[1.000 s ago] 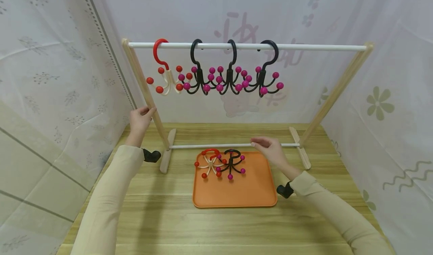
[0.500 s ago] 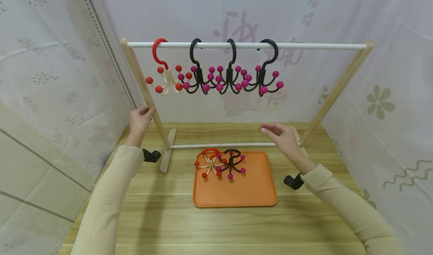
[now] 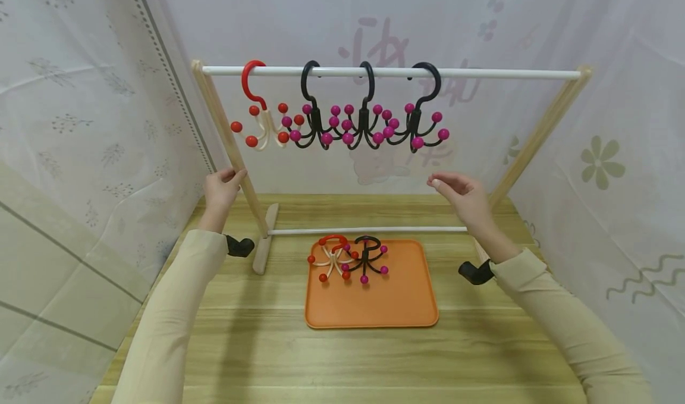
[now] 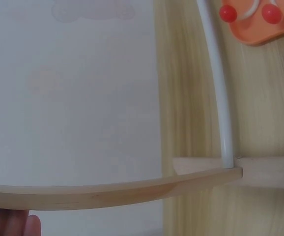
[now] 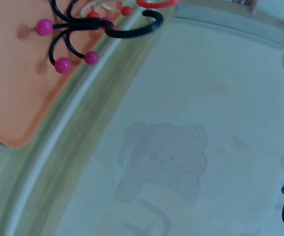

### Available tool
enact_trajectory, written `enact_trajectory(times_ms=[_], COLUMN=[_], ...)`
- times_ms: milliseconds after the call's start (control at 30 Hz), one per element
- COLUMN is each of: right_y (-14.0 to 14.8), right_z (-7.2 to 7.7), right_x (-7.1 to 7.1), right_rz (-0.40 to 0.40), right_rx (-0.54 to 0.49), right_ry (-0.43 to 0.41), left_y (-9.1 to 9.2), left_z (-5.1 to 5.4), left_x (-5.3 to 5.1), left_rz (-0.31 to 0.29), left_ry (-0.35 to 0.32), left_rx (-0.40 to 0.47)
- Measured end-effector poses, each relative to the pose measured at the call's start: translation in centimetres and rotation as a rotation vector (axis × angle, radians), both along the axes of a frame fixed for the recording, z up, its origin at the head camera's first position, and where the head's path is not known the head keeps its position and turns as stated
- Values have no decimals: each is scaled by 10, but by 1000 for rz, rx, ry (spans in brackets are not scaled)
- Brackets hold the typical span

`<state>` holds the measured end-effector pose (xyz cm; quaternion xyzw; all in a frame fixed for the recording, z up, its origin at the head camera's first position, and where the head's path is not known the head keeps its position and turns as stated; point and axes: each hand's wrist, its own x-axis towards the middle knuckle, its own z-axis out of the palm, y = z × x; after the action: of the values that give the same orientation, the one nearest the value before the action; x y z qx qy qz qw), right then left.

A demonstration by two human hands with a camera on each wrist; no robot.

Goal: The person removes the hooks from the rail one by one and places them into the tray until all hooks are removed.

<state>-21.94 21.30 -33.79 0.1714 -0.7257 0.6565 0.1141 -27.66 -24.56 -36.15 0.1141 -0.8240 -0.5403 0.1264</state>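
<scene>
My left hand [image 3: 220, 190] grips the left wooden post [image 3: 219, 118] of a small rack with thumb and fingers; in the left wrist view its fingertips [image 4: 14, 223] lie against that post. My right hand [image 3: 467, 204] is in the air before the right post, fingers loosely bent and holding nothing. From the white top bar [image 3: 497, 74] hang a red-hooked hanger [image 3: 245, 85] with red balls and three black-hooked hangers [image 3: 371, 85] with magenta balls. An orange tray [image 3: 374, 303] bears a red-hooked hanger [image 3: 333, 257] and a black-hooked hanger [image 3: 365, 255], partly overlapping.
A lower white bar [image 3: 299, 231] joins the rack's wooden feet [image 3: 260, 256] just behind the tray. Everything stands on a wood-grain table [image 3: 267, 356]. Patterned cloth [image 3: 599, 163] encloses the back and sides.
My right hand has moved up and to the right, away from above the tray's back edge. The left hand stays on the post, and the hangers keep their places.
</scene>
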Motion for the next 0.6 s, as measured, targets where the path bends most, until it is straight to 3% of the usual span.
enact_trajectory(times_ms=[133, 300, 600], right_y=[4, 6, 7], right_z=[9, 20, 38], right_x=[-1, 1, -4], right_rz=[-17, -61, -88], right_rx=[-35, -4, -51], right_ry=[-9, -32, 35], left_y=[0, 0, 0], left_z=[0, -1, -1], left_x=[0, -1, -1], left_rz=[6, 7, 6], left_ry=[-5, -1, 22], left_rx=[11, 20, 6])
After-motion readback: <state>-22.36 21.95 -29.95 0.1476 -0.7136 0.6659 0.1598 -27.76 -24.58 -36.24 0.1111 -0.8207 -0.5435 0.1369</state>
